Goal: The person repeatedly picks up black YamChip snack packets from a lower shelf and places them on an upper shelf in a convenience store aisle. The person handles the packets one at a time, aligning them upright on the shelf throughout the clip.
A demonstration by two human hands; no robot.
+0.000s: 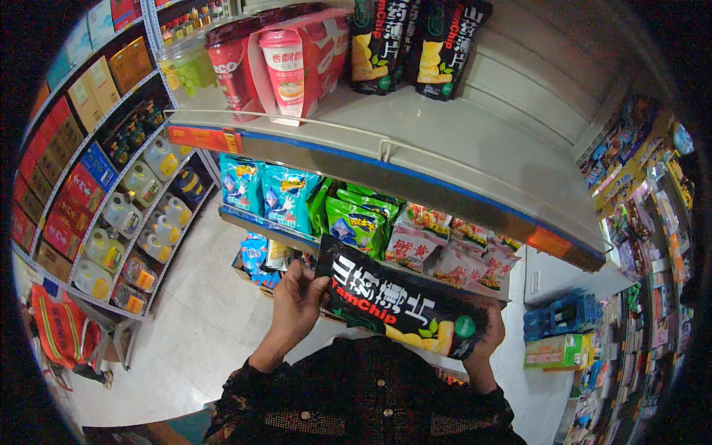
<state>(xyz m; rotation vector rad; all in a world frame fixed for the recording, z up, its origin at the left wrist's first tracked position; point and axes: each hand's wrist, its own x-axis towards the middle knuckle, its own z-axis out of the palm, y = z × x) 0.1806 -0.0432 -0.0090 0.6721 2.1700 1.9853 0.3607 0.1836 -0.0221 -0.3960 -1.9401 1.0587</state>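
A black bag of yam chips (pixel 384 297) lies sideways between my hands, its printed front facing up. My left hand (pixel 297 300) pinches the bag's left end between thumb and fingers. Around the right end is my right hand (pixel 489 331), its fingers partly hidden behind the bag. Similar black bags (pixel 445 50) stand upright on the upper shelf (pixel 500 128). Left of them are pink and red drink-cup packs (pixel 283 72) and a clear tub with a green fruit print (pixel 189 72). Just beyond the held bag, teal (pixel 289 194), green (pixel 359 222) and pink-white snack bags (pixel 414 242) fill a lower shelf.
A wire rail (pixel 334 130) edges the upper shelf. Racks of boxes and jugs (pixel 122 214) rise at the left, near a chair with a red-orange garment (pixel 64 325). At the right are shelves of packaged goods (pixel 639 250), a blue-wrapped bottle pack (pixel 562 317) and a green carton (pixel 556 351).
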